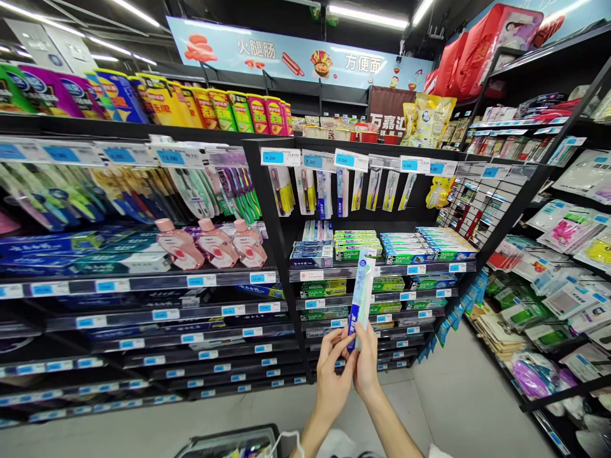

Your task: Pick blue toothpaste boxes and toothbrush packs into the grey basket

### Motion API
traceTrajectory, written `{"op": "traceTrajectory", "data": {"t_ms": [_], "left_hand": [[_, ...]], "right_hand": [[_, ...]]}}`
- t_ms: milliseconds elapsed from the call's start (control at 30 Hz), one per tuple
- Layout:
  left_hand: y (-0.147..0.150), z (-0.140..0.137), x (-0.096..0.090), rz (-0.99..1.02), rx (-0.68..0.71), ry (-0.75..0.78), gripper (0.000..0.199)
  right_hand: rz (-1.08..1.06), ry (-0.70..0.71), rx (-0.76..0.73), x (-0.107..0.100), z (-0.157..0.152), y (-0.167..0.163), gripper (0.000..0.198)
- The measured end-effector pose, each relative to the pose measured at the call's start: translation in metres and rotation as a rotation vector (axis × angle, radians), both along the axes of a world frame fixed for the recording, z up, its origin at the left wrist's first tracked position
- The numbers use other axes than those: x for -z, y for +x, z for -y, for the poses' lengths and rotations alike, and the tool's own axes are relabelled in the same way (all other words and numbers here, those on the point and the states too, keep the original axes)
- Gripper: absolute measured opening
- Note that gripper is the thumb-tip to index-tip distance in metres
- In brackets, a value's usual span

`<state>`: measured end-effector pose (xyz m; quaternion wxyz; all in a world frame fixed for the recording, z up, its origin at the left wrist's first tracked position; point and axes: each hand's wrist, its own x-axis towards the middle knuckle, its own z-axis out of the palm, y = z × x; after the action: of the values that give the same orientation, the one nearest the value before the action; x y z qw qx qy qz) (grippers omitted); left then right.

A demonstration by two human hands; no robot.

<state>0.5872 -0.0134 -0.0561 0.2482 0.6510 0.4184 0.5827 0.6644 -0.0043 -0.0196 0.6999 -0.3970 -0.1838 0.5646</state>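
A packaged toothbrush (363,286), long and slim in a blue and white pack, stands nearly upright in front of the shelves. Both hands grip its lower end: my left hand (335,362) from the left and my right hand (366,359) from the right, fingers closed and close together. Behind it, boxes of toothpaste (357,242) lie in stacks on the shelf. Above these, more packaged toothbrushes (342,191) hang from hooks under price tags.
A basket (229,439) with goods in it stands on the floor below. Three pink bottles (217,245) sit on the left shelf. Bagged goods (563,232) hang on the right-hand rack. Colourful canisters (229,111) line the top shelf. Grey floor (410,404) shows between the shelving.
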Motion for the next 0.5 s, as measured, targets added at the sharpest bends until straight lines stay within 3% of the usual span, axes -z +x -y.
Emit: {"op": "traceTrajectory", "data": {"t_ms": [233,500], "left_hand": [[-0.001,0.000,0.001,-0.012,-0.005,-0.001,0.029],[-0.001,-0.001,0.003,-0.014,0.002,-0.015,0.031]], "right_hand": [[-0.033,-0.065,0.023,-0.004,0.002,0.000,0.052],[0.023,0.041,-0.053,-0.010,0.000,0.000,0.045]]}}
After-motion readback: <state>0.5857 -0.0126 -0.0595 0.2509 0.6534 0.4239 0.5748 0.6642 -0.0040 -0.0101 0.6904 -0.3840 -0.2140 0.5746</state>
